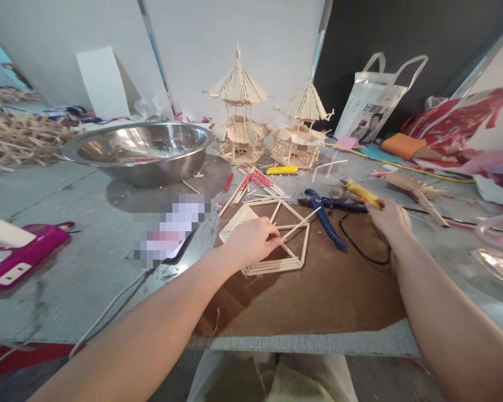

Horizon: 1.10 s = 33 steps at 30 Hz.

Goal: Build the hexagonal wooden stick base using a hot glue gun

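My left hand [257, 240] is closed in a pinch over a hexagonal frame of wooden sticks [305, 245]. Between its fingertips is the lower end of a thin wooden stick [302, 223], which slants up to the right across the frame. The frame has spokes meeting inside it, and its upper left section is filled with sticks laid side by side; my hand hides part of it. My right hand [389, 220] grips a yellow hot glue gun [362, 192], its tip pointing left. Blue-handled cutters [324, 220] lie between the frame and the right hand.
Underneath lies a brown mat [318, 301]. Behind stand two stick pagodas [238, 134], a yellow box-cutter-like tool [281, 170] and loose sticks [257, 184]. Leftward are a steel basin [159, 167], a phone [174, 229] and a purple power strip [29, 254]. A black cord [360, 254] loops near my right hand.
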Tool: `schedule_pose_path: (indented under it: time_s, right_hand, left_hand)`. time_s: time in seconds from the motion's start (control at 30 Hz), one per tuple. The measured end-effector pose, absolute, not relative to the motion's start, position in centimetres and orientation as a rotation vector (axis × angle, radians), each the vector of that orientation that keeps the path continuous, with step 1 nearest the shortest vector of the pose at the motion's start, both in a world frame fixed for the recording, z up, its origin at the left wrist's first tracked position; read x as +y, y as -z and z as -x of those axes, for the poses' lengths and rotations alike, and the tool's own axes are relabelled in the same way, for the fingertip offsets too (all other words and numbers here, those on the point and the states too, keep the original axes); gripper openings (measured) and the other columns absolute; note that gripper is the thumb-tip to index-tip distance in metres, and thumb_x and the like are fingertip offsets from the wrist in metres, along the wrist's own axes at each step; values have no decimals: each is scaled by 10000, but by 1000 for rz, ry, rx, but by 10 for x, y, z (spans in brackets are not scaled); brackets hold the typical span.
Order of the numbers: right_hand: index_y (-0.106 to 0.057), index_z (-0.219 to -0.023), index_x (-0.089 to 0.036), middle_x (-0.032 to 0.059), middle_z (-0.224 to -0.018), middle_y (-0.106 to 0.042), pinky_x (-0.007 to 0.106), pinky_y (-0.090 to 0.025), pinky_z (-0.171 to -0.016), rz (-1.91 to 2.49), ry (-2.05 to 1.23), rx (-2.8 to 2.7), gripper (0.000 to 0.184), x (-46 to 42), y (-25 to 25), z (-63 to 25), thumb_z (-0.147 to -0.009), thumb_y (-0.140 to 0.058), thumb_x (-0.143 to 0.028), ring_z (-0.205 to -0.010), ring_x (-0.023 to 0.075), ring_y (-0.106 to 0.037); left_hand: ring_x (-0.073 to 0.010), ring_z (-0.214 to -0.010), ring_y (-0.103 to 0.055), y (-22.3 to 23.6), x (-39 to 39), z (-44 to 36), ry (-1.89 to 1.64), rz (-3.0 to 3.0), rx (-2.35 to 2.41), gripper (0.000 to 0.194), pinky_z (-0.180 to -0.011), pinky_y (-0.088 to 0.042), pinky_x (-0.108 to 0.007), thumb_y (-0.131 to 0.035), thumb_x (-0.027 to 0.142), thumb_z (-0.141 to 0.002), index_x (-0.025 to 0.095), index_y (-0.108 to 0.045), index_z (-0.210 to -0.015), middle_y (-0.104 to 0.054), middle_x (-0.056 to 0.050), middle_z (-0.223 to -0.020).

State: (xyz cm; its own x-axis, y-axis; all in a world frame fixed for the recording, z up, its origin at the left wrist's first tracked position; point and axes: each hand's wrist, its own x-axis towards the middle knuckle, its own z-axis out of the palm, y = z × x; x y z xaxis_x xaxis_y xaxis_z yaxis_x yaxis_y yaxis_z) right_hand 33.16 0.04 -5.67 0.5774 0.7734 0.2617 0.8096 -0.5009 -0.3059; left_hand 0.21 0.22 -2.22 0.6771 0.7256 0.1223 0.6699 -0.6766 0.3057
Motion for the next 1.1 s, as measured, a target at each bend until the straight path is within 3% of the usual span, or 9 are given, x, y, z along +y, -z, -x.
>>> schedule_pose_path:
  time_s: [0.17,0.3,0.37,0.47,0.73,0.97,1.1]
  right_hand:
    - [-573,-989,-70,221,-918,-552,406,-326,-700,2220,396,-1294,476,-1,48,-324,-709,-398,-414,-916,332,-456]
    - [-608,-911,-138,125,-848,-605,357,-359,-726,1992,440,-1528,332,-4,36,-293,-726,-407,-328,-822,245,-508]
    - [-615,-881,-187,59,-844,-623,310,-375,-734,1858,374,-1757,275,-7,31,-270,-739,-413,-307,-809,197,-526]
    - [-626,-832,-193,32,-828,-634,276,-386,-734,1637,251,-2106,266,-13,28,-241,-771,-389,-295,-798,163,-538]
    - [-617,-832,-204,20,-794,-629,253,-393,-680,1666,99,-2053,254,-22,26,-224,-770,-384,-284,-745,146,-544]
    - [-607,-807,-183,17,-743,-619,231,-400,-602,1488,-287,-1804,242,-30,28,-207,-749,-436,-344,-640,121,-527]
    - [-594,-809,-169,6,-697,-604,223,-396,-568,1378,-642,-1702,253,-36,29,-188,-720,-480,-377,-608,109,-513]
  left_hand:
    - [-131,-664,-499,21,4,-1,-358,-2694,1144,303,-608,-358,-257,-367,337,-781,179,-622,-744,-563,-37,-755]
    - [-144,-678,-513,20,5,-1,-305,-2721,1168,320,-606,-355,-263,-355,347,-784,180,-625,-748,-578,-42,-751]
    - [-156,-679,-522,20,5,-1,-240,-2714,1173,314,-590,-352,-268,-374,388,-767,203,-628,-765,-592,-36,-750]
    - [-163,-658,-528,21,4,-1,-147,-2697,1209,319,-556,-344,-264,-409,438,-733,212,-633,-745,-601,-39,-721]
    - [-169,-627,-526,17,4,1,-212,-2672,1237,266,-540,-329,-264,-429,357,-729,189,-632,-686,-609,-58,-674]
    - [-73,-484,-430,10,6,3,-574,-2074,1104,278,-481,-306,-206,-435,407,-729,158,-549,-681,-553,4,-592]
    - [-20,-335,-270,14,0,-7,-586,-1597,961,265,-358,-193,-174,-415,408,-747,148,-448,-703,-520,24,-536]
